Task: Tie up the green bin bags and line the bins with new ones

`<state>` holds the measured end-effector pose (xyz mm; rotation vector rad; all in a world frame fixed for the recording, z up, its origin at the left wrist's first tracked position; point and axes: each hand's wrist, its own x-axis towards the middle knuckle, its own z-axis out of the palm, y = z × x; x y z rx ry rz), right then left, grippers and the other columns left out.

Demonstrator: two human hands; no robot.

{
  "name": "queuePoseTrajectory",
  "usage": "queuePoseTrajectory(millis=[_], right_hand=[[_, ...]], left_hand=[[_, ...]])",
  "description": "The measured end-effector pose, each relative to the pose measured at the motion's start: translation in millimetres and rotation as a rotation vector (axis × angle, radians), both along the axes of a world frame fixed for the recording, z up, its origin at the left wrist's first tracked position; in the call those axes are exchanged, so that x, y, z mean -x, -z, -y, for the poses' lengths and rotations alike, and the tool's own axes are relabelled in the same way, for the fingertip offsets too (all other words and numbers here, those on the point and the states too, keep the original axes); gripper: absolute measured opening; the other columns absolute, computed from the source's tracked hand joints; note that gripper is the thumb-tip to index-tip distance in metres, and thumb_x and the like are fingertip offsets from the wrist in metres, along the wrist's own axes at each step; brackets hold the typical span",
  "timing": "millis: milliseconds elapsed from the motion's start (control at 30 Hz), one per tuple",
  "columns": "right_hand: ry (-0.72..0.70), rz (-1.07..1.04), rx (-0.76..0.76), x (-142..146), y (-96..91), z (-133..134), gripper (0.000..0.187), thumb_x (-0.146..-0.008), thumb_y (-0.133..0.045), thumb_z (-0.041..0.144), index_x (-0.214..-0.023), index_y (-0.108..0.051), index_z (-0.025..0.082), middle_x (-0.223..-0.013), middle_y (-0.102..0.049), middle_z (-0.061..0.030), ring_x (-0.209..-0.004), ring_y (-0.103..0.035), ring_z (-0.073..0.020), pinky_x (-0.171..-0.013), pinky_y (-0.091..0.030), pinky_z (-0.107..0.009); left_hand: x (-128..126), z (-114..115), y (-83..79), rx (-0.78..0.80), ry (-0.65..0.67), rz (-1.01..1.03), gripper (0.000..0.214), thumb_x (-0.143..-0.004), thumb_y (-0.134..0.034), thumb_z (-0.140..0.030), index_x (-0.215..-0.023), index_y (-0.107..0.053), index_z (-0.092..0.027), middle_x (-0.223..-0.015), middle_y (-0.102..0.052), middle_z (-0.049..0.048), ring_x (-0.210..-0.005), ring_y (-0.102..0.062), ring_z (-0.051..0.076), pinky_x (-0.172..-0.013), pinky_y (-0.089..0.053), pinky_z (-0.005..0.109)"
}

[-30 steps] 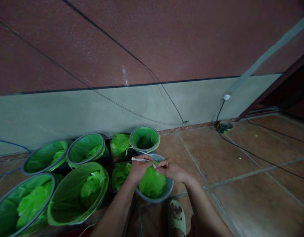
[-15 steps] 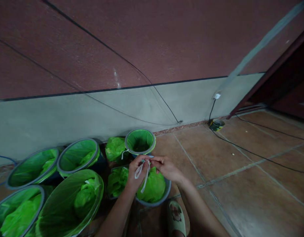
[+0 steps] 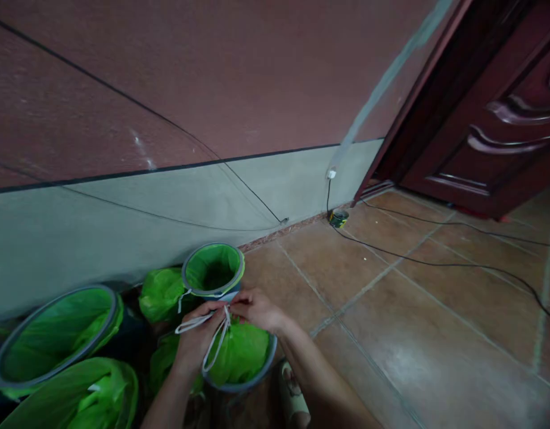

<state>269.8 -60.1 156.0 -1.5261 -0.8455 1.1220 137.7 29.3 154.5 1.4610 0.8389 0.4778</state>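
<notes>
Gray-rimmed bin (image 3: 239,387), green bag (image 3: 244,353) bunched inside, just below left hand (image 3: 198,338) and right hand (image 3: 259,310).
Hands close together at bag top, both pinching white drawstring (image 3: 226,322); its loops trail over and beside left hand.

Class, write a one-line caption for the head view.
Left hand and right hand pinch a white drawstring atop a green bag inside a grey-rimmed bin.

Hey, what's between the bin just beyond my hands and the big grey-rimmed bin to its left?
A bulging green plastic bag sits between the far bin and the big grey-rimmed bin, as the head view shows.
</notes>
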Motion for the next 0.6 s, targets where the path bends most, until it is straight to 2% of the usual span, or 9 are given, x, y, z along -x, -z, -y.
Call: queuePoseTrajectory(millis=[100,267,333,433,500,600], right_hand=[[0.029,0.104,0.016,-1.6,6.3,-1.5,0.016,-0.079,-0.055,0.024,-0.074,-0.067,0.014,-0.058,-0.053,0.0044,-0.052,-0.045,-0.0066,-0.051,-0.035,-0.018],[0.043,0.447,0.120,-1.2,5.7,3.8,0.019,-0.078,-0.049,0.021,-0.072,-0.066,0.014,-0.057,-0.053,0.0032,-0.053,-0.044,-0.0075,-0.050,-0.030,-0.019],[0.065,0.618,0.225,-2.8,2.7,8.0,0.021,-0.078,-0.049,0.022,-0.075,-0.068,0.015,-0.064,-0.061,-0.0002,-0.058,-0.051,-0.0103,-0.053,-0.032,-0.021],[0.154,0.847,0.448,-6.6,1.5,13.6,0.024,-0.080,-0.049,0.026,-0.083,-0.071,0.017,-0.083,-0.071,-0.0086,-0.075,-0.061,-0.0174,-0.061,-0.035,-0.025],[0.138,0.905,0.522,-8.3,3.7,16.0,0.026,-0.081,-0.049,0.028,-0.086,-0.072,0.018,-0.089,-0.072,-0.0118,-0.082,-0.063,-0.0198,-0.063,-0.036,-0.026],[0.052,0.868,0.481,-8.9,9.8,18.2,0.024,-0.082,-0.047,0.027,-0.083,-0.069,0.017,-0.085,-0.072,-0.0108,-0.078,-0.063,-0.0180,-0.063,-0.035,-0.026]], left_hand=[[-0.1,2.3,-1.2,-0.041,0.050,-0.016,0.030,-0.070,-0.070,-0.043,-0.078,-0.068,-0.015,-0.065,-0.067,0.0007,-0.059,-0.058,0.013,-0.059,-0.044,0.023],[-2.9,10.7,7.2,-0.051,0.037,-0.006,0.027,-0.069,-0.068,-0.043,-0.068,-0.060,-0.017,-0.060,-0.063,-0.0015,-0.057,-0.055,0.012,-0.058,-0.042,0.023],[-2.6,9.5,15.1,-0.075,0.014,-0.033,0.026,-0.069,-0.065,-0.042,-0.067,-0.058,-0.017,-0.060,-0.061,-0.0015,-0.057,-0.055,0.013,-0.059,-0.042,0.024],[1.0,1.8,27.8,-0.220,-0.030,-0.157,0.019,-0.072,-0.059,-0.033,-0.062,-0.057,-0.018,-0.056,-0.059,-0.0012,-0.057,-0.054,0.014,-0.059,-0.040,0.024],[3.7,-4.9,34.3,-0.287,-0.012,-0.274,0.019,-0.074,-0.055,-0.028,-0.059,-0.057,-0.018,-0.054,-0.057,-0.0007,-0.055,-0.053,0.014,-0.057,-0.038,0.024],[6.5,-12.1,40.6,-0.322,0.080,-0.419,0.020,-0.077,-0.050,-0.023,-0.060,-0.060,-0.017,-0.056,-0.058,0.0013,-0.057,-0.055,0.015,-0.059,-0.040,0.027]])
